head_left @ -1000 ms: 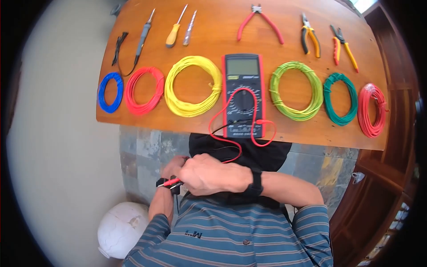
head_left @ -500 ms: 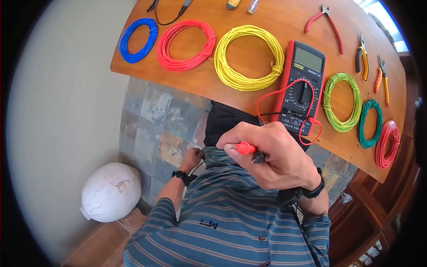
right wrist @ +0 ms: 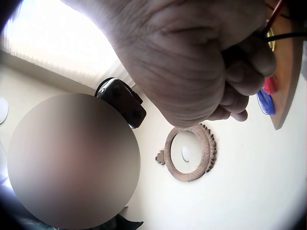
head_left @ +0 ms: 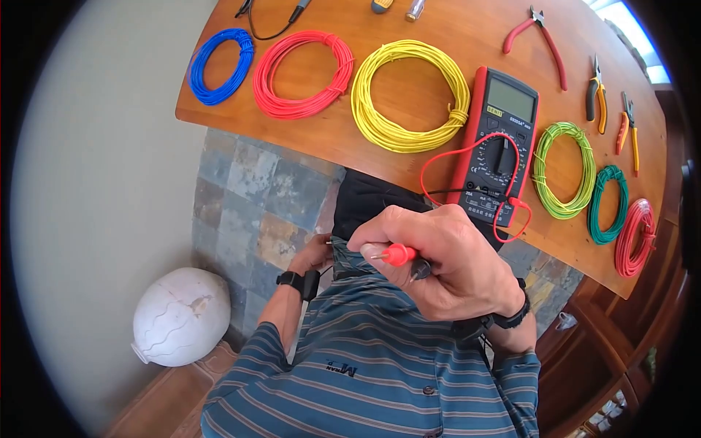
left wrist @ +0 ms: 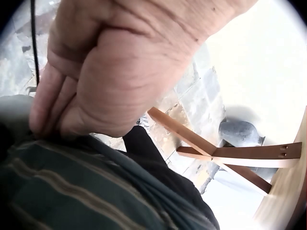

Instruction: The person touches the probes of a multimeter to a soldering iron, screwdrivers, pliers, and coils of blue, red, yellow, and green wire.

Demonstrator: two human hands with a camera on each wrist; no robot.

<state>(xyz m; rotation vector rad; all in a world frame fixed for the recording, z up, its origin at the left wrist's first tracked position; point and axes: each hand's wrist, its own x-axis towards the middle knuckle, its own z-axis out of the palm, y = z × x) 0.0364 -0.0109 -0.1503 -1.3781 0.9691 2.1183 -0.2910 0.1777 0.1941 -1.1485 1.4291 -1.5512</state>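
In the head view my right hand is raised over the striped shirt, fingers curled round a red probe and a black probe, tips pointing left. Leads run to the multimeter on the table's near edge. My left hand is low at the shirt's lower edge. The left wrist view shows the left hand with fingertips and thumb together on the shirt cloth. In the right wrist view the right hand has curled fingers; the probes are hidden there.
On the wooden table lie several wire coils, including blue, yellow and green ones. Red-handled cutters and other pliers lie at the right. A white pot stands at the lower left.
The hands, together a second ago, are apart. The right hand has moved up and right with both probes; the left is at the shirt's lower edge. The head view has turned, shifting the table.
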